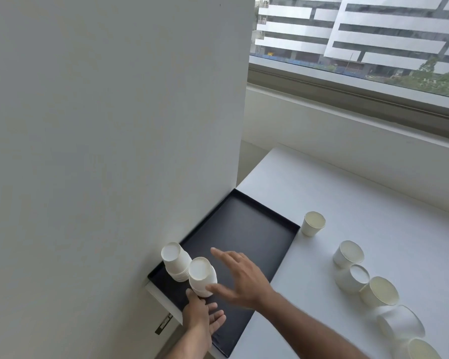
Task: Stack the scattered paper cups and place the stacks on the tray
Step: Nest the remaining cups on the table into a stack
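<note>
Two upside-down stacks of white paper cups stand on the near left part of the black tray (pixel 244 229): one stack (pixel 175 261) at the wall side, the other stack (pixel 202 277) just in front of it. My right hand (pixel 240 277) hovers open beside the nearer stack, thumb close to its base. My left hand (pixel 201 313) lies open, palm up, just below that stack, thumb near its rim. Several loose cups sit on the white table to the right, among them an upright cup (pixel 313 223) beside the tray and another cup (pixel 347 253).
A grey wall (pixel 114 151) runs right along the tray's left edge. More cups, some upright and some inverted or tipped (pixel 379 291), cluster at the lower right of the table (pixel 373 198). A window ledge lies behind the table.
</note>
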{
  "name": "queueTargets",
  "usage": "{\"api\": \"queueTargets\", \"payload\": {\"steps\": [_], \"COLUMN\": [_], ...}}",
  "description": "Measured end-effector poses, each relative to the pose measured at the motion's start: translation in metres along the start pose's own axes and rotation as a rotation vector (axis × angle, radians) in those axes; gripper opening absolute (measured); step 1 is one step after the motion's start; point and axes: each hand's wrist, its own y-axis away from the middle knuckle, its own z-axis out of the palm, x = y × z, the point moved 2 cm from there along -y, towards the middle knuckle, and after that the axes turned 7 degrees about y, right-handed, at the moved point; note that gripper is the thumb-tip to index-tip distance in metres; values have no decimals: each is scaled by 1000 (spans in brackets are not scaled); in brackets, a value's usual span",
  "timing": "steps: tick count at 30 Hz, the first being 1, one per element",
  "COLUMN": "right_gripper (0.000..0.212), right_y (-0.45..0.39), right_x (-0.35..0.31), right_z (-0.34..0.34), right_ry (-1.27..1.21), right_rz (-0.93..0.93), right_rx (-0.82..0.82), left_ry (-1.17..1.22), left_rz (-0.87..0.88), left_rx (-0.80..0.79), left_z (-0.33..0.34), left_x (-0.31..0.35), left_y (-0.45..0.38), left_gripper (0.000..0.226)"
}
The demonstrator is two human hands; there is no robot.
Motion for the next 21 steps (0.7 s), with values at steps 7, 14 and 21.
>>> {"api": "queueTargets", "payload": {"steps": [7,14,21], "right_gripper": [44,29,53], "right_y": [61,143,223], "right_x": [68,146,196], "right_z": [-22,-45,-70], "right_ry": [-50,-93,263], "right_rz": [252,723,1144], "right_rx": [317,604,523], "left_ry": [-176,-532,-1267], "left_rz": [33,259,721], "left_rx": [-22,-318,-663], "left_z": [20,84,141], "left_x": [-35,-61,-90], "left_y": [15,37,54], "left_gripper": [59,26,11]}}
